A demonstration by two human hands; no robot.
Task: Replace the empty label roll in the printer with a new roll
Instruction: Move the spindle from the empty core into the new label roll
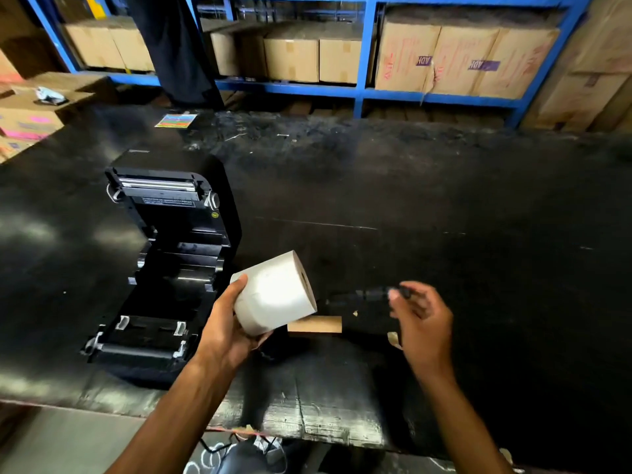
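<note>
The black label printer (pixel 164 268) stands open on the left of the black table (pixel 444 217), its lid tilted back and its roll bay holding no roll. My left hand (pixel 229 330) grips a full white label roll (pixel 273 292) just right of the printer, above the table, with the roll's core hole facing right. My right hand (pixel 422 323) is blurred, and its fingertips pinch the end of a thin black spindle rod (pixel 369 295) that points left toward the roll. A brown cardboard core (pixel 314 325) lies on the table below the roll.
Small paper scraps (pixel 393 338) lie near my right hand. A colourful card (pixel 176 120) sits at the table's far edge. Blue shelving (pixel 362 90) with cardboard boxes (pixel 461 59) runs behind the table. More boxes (pixel 30 121) are stacked at far left. The near table edge (pixel 307 425) is worn.
</note>
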